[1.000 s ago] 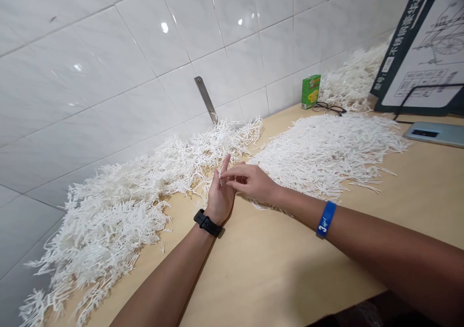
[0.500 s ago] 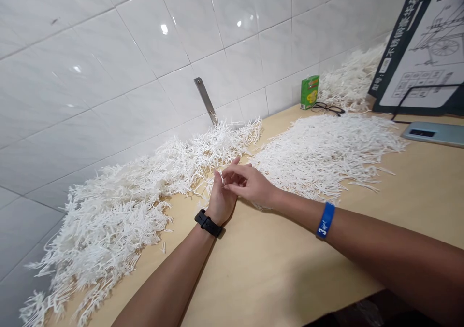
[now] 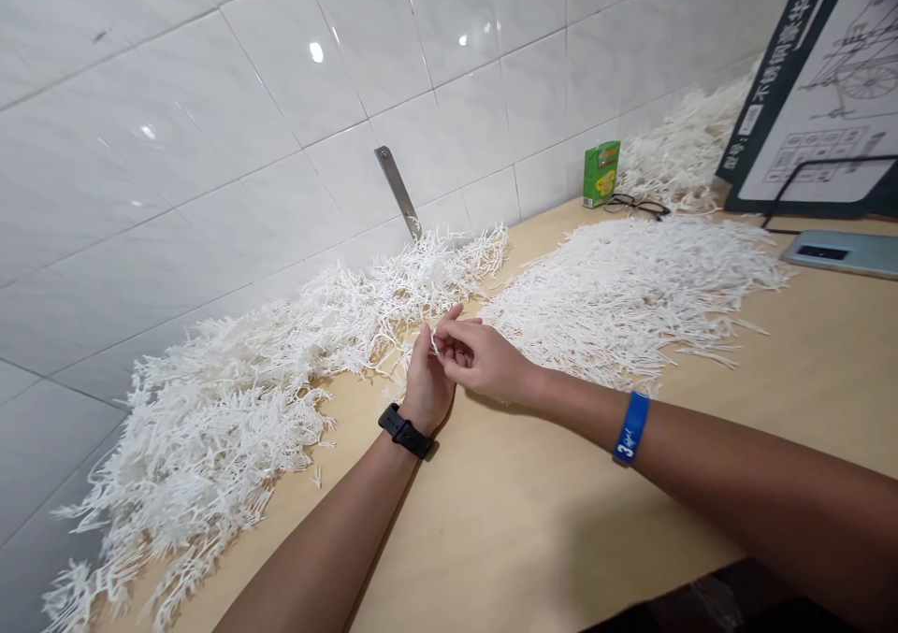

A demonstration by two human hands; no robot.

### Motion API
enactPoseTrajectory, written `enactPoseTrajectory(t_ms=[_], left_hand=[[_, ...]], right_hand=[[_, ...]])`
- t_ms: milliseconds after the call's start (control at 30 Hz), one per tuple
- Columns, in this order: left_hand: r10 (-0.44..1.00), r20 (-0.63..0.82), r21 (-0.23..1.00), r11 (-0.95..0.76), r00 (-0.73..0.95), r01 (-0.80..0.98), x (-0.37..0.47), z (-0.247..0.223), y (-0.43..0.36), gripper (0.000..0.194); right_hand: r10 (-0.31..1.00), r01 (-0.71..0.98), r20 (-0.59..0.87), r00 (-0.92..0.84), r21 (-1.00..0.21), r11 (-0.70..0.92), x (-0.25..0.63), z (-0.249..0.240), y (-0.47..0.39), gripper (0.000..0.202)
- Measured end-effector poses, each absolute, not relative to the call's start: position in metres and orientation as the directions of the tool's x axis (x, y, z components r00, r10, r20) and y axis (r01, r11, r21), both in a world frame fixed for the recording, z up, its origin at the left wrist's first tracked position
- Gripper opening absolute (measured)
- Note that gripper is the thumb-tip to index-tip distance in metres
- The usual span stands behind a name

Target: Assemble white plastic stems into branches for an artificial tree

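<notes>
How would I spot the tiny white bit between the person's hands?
Find the tan table, then the left hand and right hand meeting over it. Between them is the white bit, small and thin. Unlike the strands in the left pile and right pile, it's up among the fingers, not lying in a heap.

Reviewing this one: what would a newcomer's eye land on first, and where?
Most likely the tangled white heap along the tiled wall at left, then the flatter white spread at right. Low between them, the left hand and right hand meet, a small white piece at their fingertips. Behind the spread, a green box stands upright.
</notes>
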State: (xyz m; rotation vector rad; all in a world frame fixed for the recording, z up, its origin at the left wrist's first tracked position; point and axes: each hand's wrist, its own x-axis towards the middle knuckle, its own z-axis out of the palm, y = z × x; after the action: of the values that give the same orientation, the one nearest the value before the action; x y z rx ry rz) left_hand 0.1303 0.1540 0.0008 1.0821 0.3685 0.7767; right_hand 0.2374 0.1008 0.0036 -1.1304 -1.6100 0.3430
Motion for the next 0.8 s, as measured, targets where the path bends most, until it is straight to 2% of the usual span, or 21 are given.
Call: enactPoseTrajectory(t_ms=[167, 267, 367, 533, 667, 800], left_hand=[[0.802, 0.059, 0.893, 0.223, 0.594, -0.391, 0.132, 0.0, 0.154, 0.053], [0.855, 0.061, 0.895, 0.181, 0.515, -0.408, 0.133, 0.0, 0.152, 0.055], [0.853, 0.089, 0.908, 0.142, 0.513, -0.393, 0.133, -0.002, 0.151, 0.058], [0.803, 0.179, 0.952, 0.003, 0.568, -0.305, 0.131, -0.01, 0.154, 0.044], [0.869, 0.249, 0.962, -0.17, 0.427, -0.213, 0.127, -0.012, 0.157, 0.047], [0.891, 0.269, 0.963, -0.258, 0.365, -0.079, 0.124, -0.013, 0.16, 0.046]], right_hand=[[0.834, 0.506, 0.548, 0.066, -0.739, 0.445, 0.239, 0.006, 0.098, 0.008], [0.866, 0.484, 0.489, 0.103, -0.786, 0.386, 0.242, 0.009, 0.097, 0.007], [0.87, 0.496, 0.469, 0.149, -0.797, 0.345, 0.244, 0.008, 0.099, 0.009], [0.869, 0.537, 0.455, 0.197, -0.791, 0.292, 0.248, 0.004, 0.104, 0.021], [0.898, 0.543, 0.411, 0.156, -0.795, 0.269, 0.25, 0.007, 0.103, 0.013], [0.902, 0.541, 0.399, 0.165, -0.801, 0.256, 0.249, 0.011, 0.1, 0.02]])
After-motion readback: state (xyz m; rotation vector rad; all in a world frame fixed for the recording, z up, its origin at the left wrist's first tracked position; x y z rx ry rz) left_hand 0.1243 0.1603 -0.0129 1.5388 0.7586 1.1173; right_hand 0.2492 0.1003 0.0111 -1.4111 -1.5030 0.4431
